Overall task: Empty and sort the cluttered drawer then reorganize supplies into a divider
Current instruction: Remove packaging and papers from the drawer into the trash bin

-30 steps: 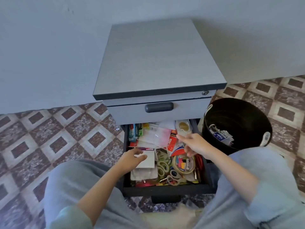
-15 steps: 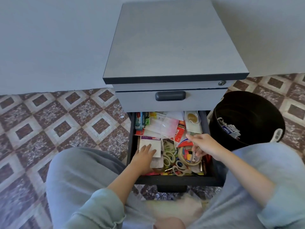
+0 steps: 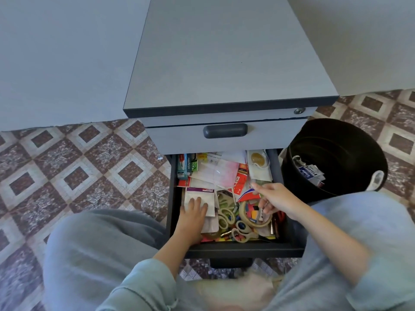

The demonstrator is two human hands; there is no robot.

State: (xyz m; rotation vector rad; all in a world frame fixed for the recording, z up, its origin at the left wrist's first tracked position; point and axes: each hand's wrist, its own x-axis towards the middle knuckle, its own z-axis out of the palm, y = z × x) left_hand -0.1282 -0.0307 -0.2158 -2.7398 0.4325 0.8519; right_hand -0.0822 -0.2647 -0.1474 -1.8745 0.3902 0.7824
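Well, nearest me is the dark front rim of the open drawer. Just past it my left hand lies flat, fingers straight, on a white paper packet at the drawer's left side. That packet looks light and floppy; I'd slide it to an edge and pinch it there, thumb underneath. Beside it lie small tape rolls and a big masking tape roll. Those look stiff and light, easy to hook through the hole. My right hand hovers over the big roll, forefinger out, other fingers curled by a thin white stick; whether they pinch it I cannot tell. Farther back, loose cards and a clear sleeve overlap, and I'd guess they are slippery. Off right stands the black bin, with a blue-and-white box inside.
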